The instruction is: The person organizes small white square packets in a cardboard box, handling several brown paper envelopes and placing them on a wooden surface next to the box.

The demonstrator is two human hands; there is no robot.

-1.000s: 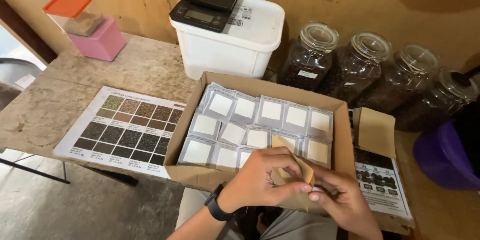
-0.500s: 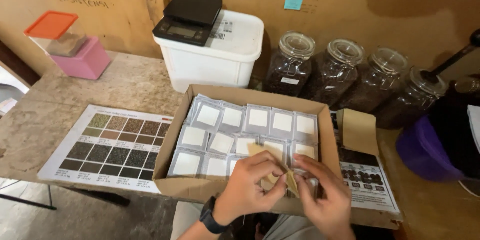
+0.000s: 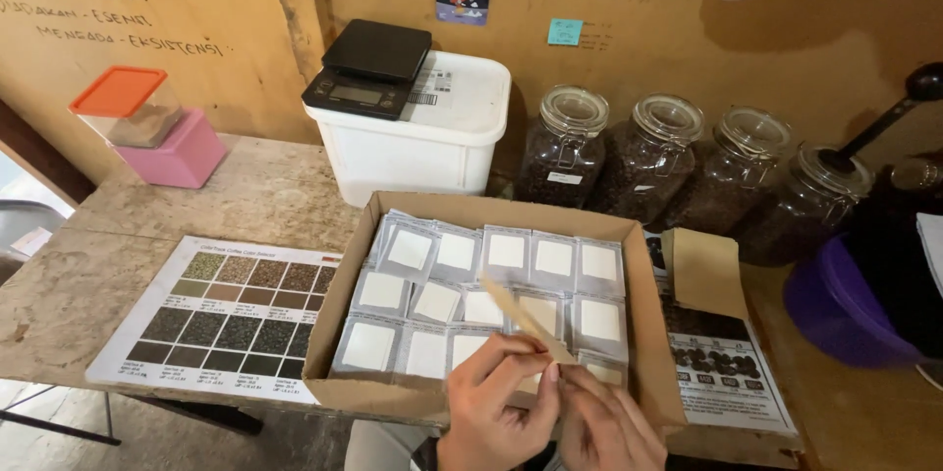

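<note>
Both hands meet low at the front edge of the cardboard box [image 3: 629,265]. Left hand [image 3: 496,407] pinches a small tan paper packet [image 3: 526,324] between thumb and fingers, grip closed on it; right hand [image 3: 604,427] fingers close on its lower end too. Packet is tilted over the front row of white-labelled sachets [image 3: 462,284]. Risk: a light pinch could let it drop among the sachets, or tear the paper. Colour chart [image 3: 226,314] lies on counter [image 3: 236,196].

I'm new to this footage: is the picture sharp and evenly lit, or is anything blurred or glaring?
Head view: soft, even light; the box and jars look sharp; the hands are slightly blurred at the bottom edge; straight edges bow a little toward the corners; no strong glare, only faint shine on jar lids.
</note>
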